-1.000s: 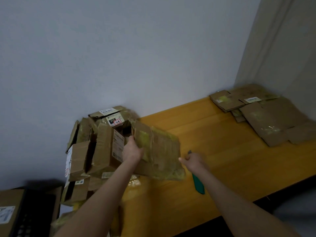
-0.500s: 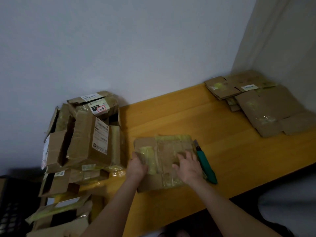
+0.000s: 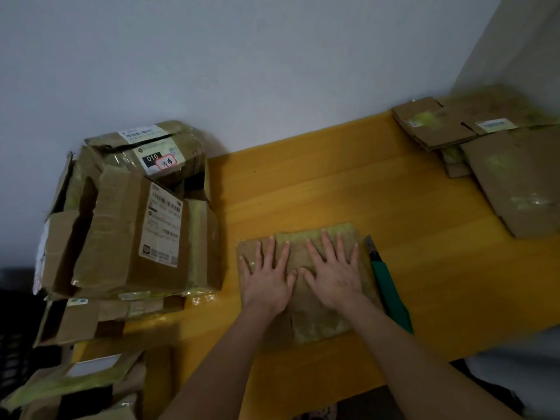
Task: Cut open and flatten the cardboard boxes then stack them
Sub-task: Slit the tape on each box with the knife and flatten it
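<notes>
We note the left hand (image 3: 266, 283) and right hand (image 3: 333, 280) flat, fingers spread, neither grip closed on anything, pressing the box (image 3: 319, 325) onto the table (image 3: 424, 268); risk: a sideways slip meets the knife (image 3: 391, 292) blade just beside.

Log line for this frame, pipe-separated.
phase: flattening | left hand: flat on box | right hand: flat on box | knife: idle on table | flattened stack: far right

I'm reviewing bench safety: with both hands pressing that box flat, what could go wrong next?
The green knife lies just beside the right hand, blade apparently extended; a sideways slip could cut it. The pile of unflattened boxes beside the left hand looks loosely stacked and might topple if nudged.
</notes>
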`<act>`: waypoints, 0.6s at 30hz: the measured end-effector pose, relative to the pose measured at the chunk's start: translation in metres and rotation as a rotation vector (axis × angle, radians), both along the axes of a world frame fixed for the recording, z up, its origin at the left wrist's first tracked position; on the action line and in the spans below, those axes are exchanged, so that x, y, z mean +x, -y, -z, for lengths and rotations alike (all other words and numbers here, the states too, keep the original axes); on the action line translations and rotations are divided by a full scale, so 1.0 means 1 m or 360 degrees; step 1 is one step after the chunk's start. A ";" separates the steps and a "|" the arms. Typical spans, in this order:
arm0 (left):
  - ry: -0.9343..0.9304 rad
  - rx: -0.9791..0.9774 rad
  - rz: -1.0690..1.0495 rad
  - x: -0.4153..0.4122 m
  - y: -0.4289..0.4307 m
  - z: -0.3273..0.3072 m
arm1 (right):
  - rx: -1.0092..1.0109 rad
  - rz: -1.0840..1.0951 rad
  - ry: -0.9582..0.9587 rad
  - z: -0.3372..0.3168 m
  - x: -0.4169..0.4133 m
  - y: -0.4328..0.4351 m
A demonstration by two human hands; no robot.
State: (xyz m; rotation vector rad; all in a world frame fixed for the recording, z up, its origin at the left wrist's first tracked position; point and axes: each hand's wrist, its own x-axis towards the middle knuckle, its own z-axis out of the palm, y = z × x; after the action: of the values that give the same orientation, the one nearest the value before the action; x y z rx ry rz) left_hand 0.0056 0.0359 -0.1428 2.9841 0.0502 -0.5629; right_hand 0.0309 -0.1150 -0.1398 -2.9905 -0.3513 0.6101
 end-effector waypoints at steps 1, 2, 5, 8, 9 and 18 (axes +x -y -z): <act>-0.0012 0.0024 0.0019 0.000 -0.001 0.008 | 0.0000 -0.0008 -0.0005 0.008 0.001 0.000; 0.0007 0.0043 0.0033 -0.002 -0.001 0.015 | 0.0004 -0.0011 0.0009 0.016 0.001 0.001; 0.0115 0.0081 0.0034 -0.003 -0.002 0.029 | 0.0030 0.0013 0.0069 0.030 0.002 0.001; 0.0164 0.0081 0.0037 -0.007 -0.002 0.033 | 0.0019 0.0005 0.0064 0.034 0.000 -0.001; 0.0148 0.0079 0.0036 -0.006 -0.003 0.033 | 0.0010 0.0011 0.0060 0.034 0.001 -0.001; 0.0142 -0.0044 0.0036 -0.052 -0.004 0.009 | -0.0039 -0.0123 -0.0005 -0.006 -0.016 0.011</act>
State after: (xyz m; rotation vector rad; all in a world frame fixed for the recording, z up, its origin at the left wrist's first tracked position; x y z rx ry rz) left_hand -0.0465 0.0403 -0.1514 2.9823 0.0020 -0.4287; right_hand 0.0145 -0.1262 -0.1340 -3.0111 -0.4640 0.6306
